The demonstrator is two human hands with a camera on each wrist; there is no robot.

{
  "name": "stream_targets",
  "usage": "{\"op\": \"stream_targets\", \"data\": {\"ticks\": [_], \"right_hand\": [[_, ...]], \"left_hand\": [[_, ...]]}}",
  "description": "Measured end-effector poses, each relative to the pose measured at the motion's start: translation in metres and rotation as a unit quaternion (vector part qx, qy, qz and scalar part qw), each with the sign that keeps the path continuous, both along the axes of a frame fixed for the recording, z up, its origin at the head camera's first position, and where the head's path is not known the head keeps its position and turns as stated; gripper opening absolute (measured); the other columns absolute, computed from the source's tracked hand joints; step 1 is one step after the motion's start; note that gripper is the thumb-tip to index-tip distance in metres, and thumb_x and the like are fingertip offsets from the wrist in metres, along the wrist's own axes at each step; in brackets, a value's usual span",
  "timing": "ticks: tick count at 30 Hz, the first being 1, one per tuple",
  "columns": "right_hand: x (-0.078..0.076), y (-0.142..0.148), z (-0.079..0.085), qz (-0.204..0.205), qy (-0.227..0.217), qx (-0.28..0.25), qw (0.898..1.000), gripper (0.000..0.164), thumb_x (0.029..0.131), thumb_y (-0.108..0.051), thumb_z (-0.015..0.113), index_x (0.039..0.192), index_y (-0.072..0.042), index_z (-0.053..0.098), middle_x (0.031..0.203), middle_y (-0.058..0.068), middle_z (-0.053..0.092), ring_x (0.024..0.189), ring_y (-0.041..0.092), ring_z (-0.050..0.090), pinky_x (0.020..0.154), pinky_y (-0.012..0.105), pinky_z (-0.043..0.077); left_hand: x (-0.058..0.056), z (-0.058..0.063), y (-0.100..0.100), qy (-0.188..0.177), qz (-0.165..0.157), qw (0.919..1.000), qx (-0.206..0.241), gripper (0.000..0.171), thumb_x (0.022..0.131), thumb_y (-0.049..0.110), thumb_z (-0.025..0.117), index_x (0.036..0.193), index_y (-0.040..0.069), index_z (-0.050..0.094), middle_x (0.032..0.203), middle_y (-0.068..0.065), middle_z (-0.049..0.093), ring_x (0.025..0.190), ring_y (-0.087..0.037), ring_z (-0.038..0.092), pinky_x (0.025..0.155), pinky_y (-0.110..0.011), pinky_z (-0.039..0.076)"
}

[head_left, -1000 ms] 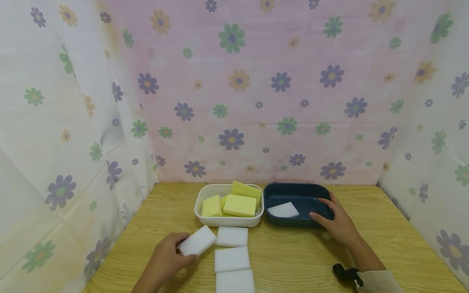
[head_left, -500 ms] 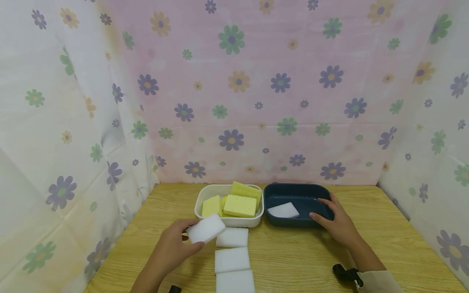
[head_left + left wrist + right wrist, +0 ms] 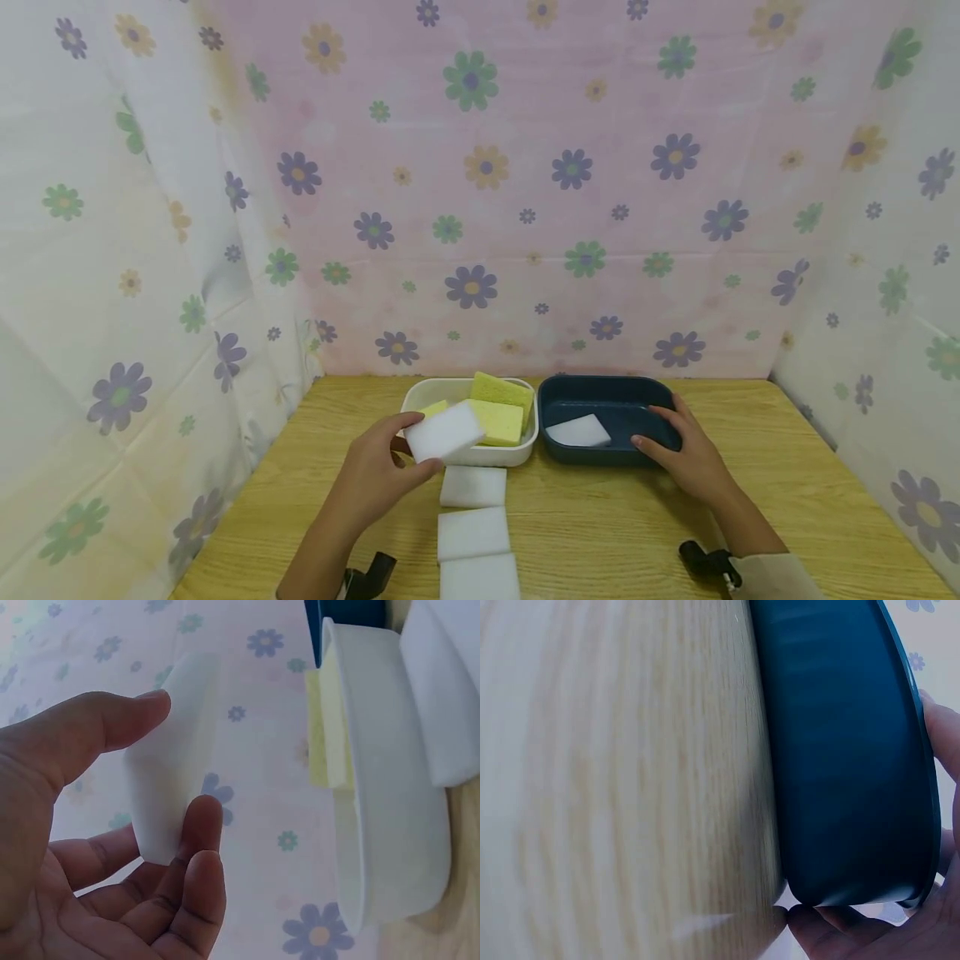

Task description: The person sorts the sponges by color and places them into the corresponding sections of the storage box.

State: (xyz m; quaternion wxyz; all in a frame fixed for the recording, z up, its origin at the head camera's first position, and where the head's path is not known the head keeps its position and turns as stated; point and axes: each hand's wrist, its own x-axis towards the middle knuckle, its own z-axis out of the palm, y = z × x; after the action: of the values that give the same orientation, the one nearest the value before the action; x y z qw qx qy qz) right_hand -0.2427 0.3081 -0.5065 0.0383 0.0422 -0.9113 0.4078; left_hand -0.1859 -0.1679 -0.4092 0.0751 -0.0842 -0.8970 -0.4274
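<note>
My left hand [image 3: 378,471] pinches a white sponge [image 3: 445,432] between thumb and fingers, raised over the front left of the white tub [image 3: 502,457]. In the left wrist view the sponge [image 3: 169,761] is seen edge-on, thumb on one side and fingertips on the other. Yellow sponges [image 3: 501,421] lie in the white tub, partly hidden by the held one. My right hand [image 3: 693,458] grips the right end of the dark blue tub [image 3: 592,456], thumb over its rim. A white sponge [image 3: 579,431] lies at the left inside that tub.
Several white sponges [image 3: 474,533] lie in a row on the wooden table [image 3: 600,533], running from the white tub toward me. The two tubs stand side by side. A flowered cloth [image 3: 525,317] hangs behind and at both sides.
My left hand has carried the white sponge up and to the right, from beside the row to over the white tub's front left. The right hand stays on the dark blue tub.
</note>
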Motion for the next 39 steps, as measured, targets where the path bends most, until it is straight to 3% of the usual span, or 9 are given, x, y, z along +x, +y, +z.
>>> {"op": "stream_targets", "data": {"ticks": [7,13,20,26,32,39], "right_hand": [[0.001,-0.001,0.001,-0.001,-0.004,0.0,1.0,0.089,0.094,-0.064,0.065,0.161,-0.014,0.035,0.174,0.015,-0.008,0.154,0.058,0.006,0.106,0.085,0.02],[0.001,-0.001,0.001,-0.001,-0.001,0.002,1.0,0.089,0.094,-0.063,0.065,0.161,-0.013,0.035,0.174,0.014,-0.009,0.154,0.058,0.007,0.106,0.085,0.021],[0.002,-0.001,0.002,0.0,0.0,-0.003,1.0,0.088,0.095,-0.062,0.065,0.161,-0.012,0.036,0.174,0.016,-0.008,0.154,0.058,0.006,0.106,0.085,0.021],[0.003,-0.004,0.001,0.003,0.0,-0.003,1.0,0.086,0.096,-0.061,0.065,0.161,-0.013,0.036,0.174,0.014,-0.009,0.154,0.058,0.006,0.105,0.085,0.021],[0.002,-0.005,0.001,0.002,-0.007,-0.003,1.0,0.087,0.095,-0.063,0.065,0.161,-0.015,0.035,0.174,0.013,-0.009,0.154,0.058,0.006,0.106,0.085,0.021],[0.001,-0.002,0.002,0.0,-0.008,0.005,1.0,0.088,0.095,-0.063,0.065,0.162,-0.014,0.035,0.174,0.015,-0.009,0.154,0.058,0.005,0.105,0.085,0.021]], "left_hand": [[-0.007,0.012,0.013,0.014,0.005,0.9999,0.009,0.07,0.078,0.027,0.093,0.14,0.014,0.062,0.122,-0.002,0.068,0.091,-0.02,0.066,0.075,-0.028,0.056],[-0.015,0.021,0.029,0.049,-0.015,0.9983,0.029,0.07,0.081,0.027,0.091,0.141,0.011,0.061,0.12,-0.005,0.069,0.096,-0.019,0.066,0.077,-0.029,0.056],[-0.022,0.03,0.051,0.065,-0.036,0.9945,0.074,0.069,0.081,0.024,0.09,0.14,0.008,0.058,0.122,-0.004,0.069,0.099,-0.017,0.066,0.079,-0.031,0.057],[-0.027,0.038,0.067,0.074,-0.044,0.9884,0.125,0.066,0.08,0.024,0.092,0.138,0.012,0.062,0.125,-0.004,0.065,0.097,-0.02,0.067,0.08,-0.033,0.059],[-0.038,0.032,0.08,0.072,-0.046,0.978,0.19,0.066,0.079,0.02,0.093,0.137,0.01,0.064,0.13,-0.007,0.053,0.103,-0.021,0.069,0.084,-0.032,0.062],[-0.053,0.014,0.087,0.069,-0.025,0.9831,0.167,0.07,0.079,0.026,0.092,0.14,0.008,0.062,0.128,-0.008,0.056,0.094,-0.018,0.07,0.071,-0.027,0.06]]}}
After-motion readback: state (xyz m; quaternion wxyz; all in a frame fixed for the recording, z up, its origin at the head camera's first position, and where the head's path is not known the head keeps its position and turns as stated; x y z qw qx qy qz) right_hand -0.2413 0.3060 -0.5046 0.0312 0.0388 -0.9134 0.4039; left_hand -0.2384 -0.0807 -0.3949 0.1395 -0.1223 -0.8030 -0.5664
